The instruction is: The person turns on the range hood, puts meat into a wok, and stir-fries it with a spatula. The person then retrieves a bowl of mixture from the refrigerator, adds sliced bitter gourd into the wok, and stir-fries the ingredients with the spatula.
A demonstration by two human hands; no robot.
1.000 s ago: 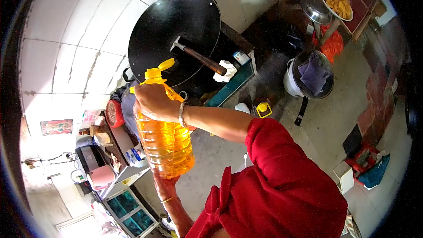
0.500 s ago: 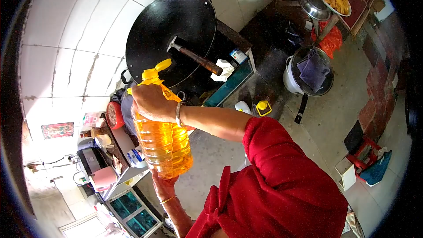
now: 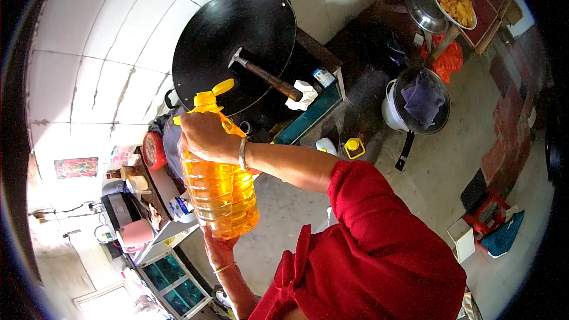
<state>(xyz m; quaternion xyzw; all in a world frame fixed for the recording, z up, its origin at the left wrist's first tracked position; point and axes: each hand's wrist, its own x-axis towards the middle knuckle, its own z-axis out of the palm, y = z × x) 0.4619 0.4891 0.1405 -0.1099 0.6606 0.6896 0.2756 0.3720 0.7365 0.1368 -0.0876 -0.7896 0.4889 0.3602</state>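
Note:
A large clear bottle of golden oil [image 3: 222, 198] is held up in front of me, its yellow flip cap [image 3: 222, 87] standing open. My right hand [image 3: 210, 136] is closed round the bottle's upper part, just below the cap. Under the base, my left hand [image 3: 219, 252] supports the bottle from below, its fingers partly hidden. Just beyond the bottle's mouth is a big black wok [image 3: 207, 41]. A spatula with a wooden handle [image 3: 272, 80] lies in the wok, the handle reaching over its rim. No oil stream is visible.
Crumpled white paper [image 3: 302, 95] lies by the wok on the stove. A yellow-capped bottle [image 3: 354, 147] stands on the floor. To the right, a pan holding a purple cloth [image 3: 424, 101] rests over a white bucket [image 3: 392, 109]. A plate of yellow food [image 3: 436, 0] is on the table.
The whole view has shifted slightly. Both hands keep the same hold on the oil bottle, and the spatula stays in the wok.

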